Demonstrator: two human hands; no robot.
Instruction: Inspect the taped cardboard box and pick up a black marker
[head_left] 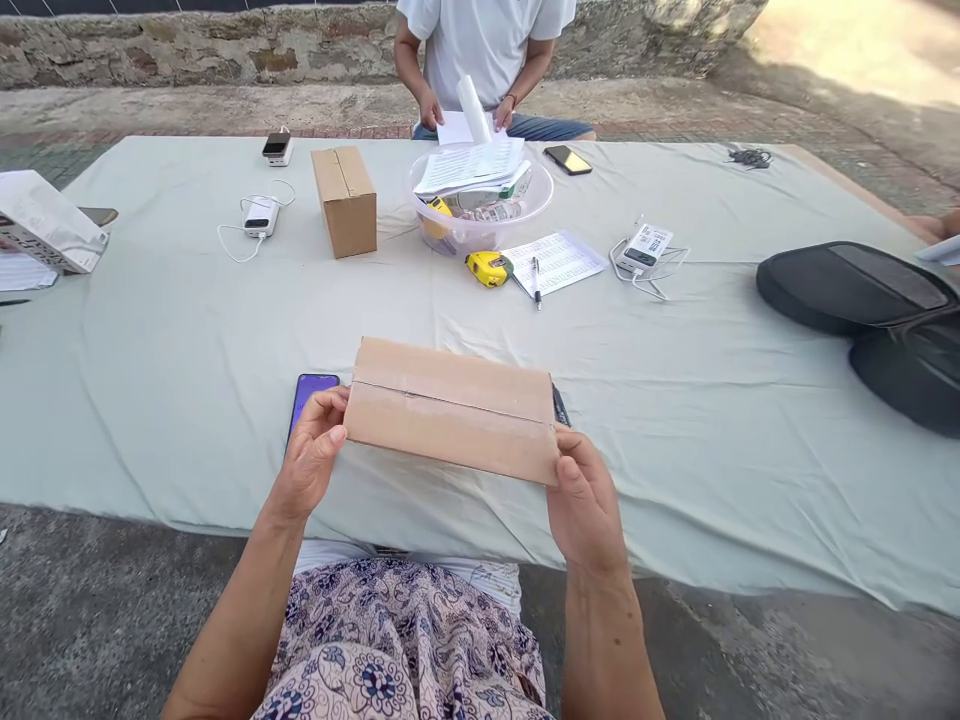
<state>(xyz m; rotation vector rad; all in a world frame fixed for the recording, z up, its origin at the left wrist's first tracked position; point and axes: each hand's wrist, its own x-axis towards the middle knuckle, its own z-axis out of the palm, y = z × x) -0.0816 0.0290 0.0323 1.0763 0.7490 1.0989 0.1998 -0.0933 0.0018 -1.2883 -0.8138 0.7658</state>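
1. A cardboard box (450, 425) is between the two hands, above the near part of the cloth-covered table (712, 430). Its long taped seam faces up, and its right end sits lower than its left end.
2. The left hand (310, 462) holds the left end of this box, with the thumb at the near corner and the fingers bent against the end.
3. The right hand (589, 505) grips the right end in the same manner, thumb on the near corner.
4. Just beside the left fingers lies a phone (316, 384) with a purple screen, partly covered by the hand.
5. Beyond the right fingers, a dark object (560, 404) shows from behind the box; it is mostly hidden, so I cannot tell what it is.
6. Farther ahead, between the directions of both hands, are a yellow tape measure (487, 268) and a printed sheet (566, 255) with a pen (536, 282) upon it.
7. Behind these stands a clear basin (480, 236) with papers and other items.
8. Ahead of the left hand, well apart, stands a second carton (351, 222).
9. Far to the right of the right hand lies a black visor (847, 285).
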